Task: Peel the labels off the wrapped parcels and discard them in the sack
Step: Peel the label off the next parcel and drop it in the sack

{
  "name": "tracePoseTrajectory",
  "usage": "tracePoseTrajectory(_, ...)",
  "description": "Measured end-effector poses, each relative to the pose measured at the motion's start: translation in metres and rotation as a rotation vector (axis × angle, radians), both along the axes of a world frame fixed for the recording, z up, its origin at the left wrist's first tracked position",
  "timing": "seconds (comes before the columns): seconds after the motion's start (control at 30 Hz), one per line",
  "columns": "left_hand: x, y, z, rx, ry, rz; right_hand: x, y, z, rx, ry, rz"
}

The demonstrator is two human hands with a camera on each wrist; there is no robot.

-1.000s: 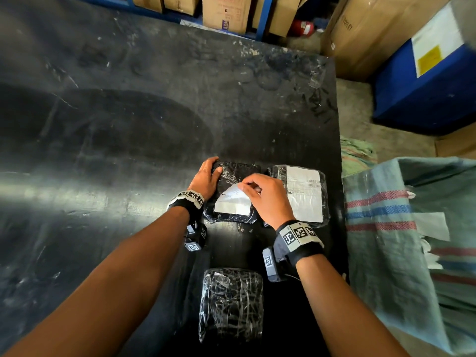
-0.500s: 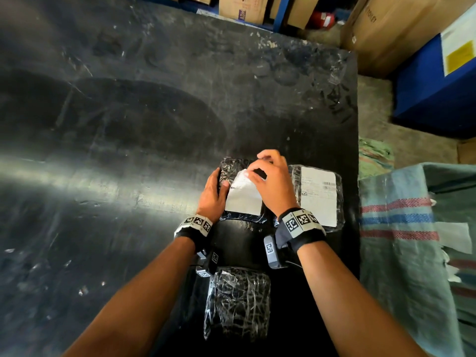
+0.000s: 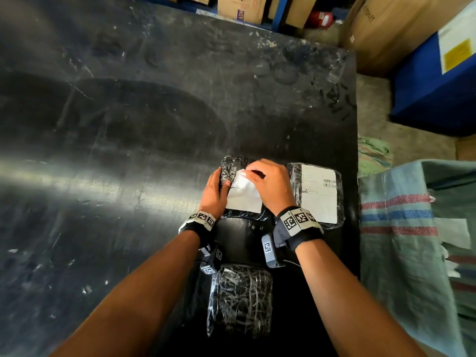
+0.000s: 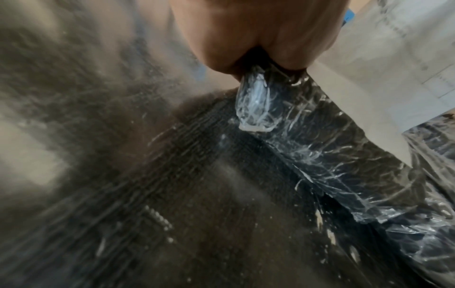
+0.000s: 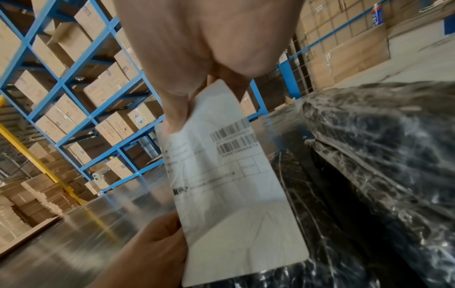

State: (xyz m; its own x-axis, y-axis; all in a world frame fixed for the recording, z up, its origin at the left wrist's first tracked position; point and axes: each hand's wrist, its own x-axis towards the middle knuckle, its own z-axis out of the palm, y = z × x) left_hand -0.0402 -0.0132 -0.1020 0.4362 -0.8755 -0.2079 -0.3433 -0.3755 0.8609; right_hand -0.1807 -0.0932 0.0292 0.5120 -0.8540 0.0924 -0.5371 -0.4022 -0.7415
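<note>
Three black parcels wrapped in clear film lie near the table's right edge. My left hand grips the left side of the middle parcel and holds it down. My right hand pinches the far end of its white label, which is lifted and curled back toward me; in the right wrist view the label hangs from my thumb and fingers. A second parcel to the right carries a flat label. The near parcel shows no label. The striped sack stands right of the table.
The black table stretches far to the left and back. Cardboard boxes and a blue box stand on the floor at the far right. White label scraps lie on the sack. Blue shelving holds cartons.
My right hand has drawn the label's far end further up and toward me, so more of it stands off the parcel. My left hand slid nearer along the parcel's left side.
</note>
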Motion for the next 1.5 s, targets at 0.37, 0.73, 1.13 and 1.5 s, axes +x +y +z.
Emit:
tracePoseTrajectory(0.37, 0.005, -0.001, 0.000, 0.006, -0.027, -0.016, -0.012, 0.009, 0.015, 0.012, -0.026, 0.004)
tracePoseTrajectory(0.73, 0.003, -0.001, 0.003, 0.013, -0.025, 0.015, -0.008, 0.005, 0.020, 0.010, -0.045, 0.035)
tracePoseTrajectory(1.13, 0.006, 0.001, 0.005, -0.023, -0.066, -0.044, -0.019, -0.017, 0.059, -0.029, -0.213, -0.130)
tracePoseTrajectory(1.5, 0.008, -0.005, 0.022, 0.103, -0.072, -0.065, -0.019, -0.042, 0.086, -0.111, -0.217, -0.134)
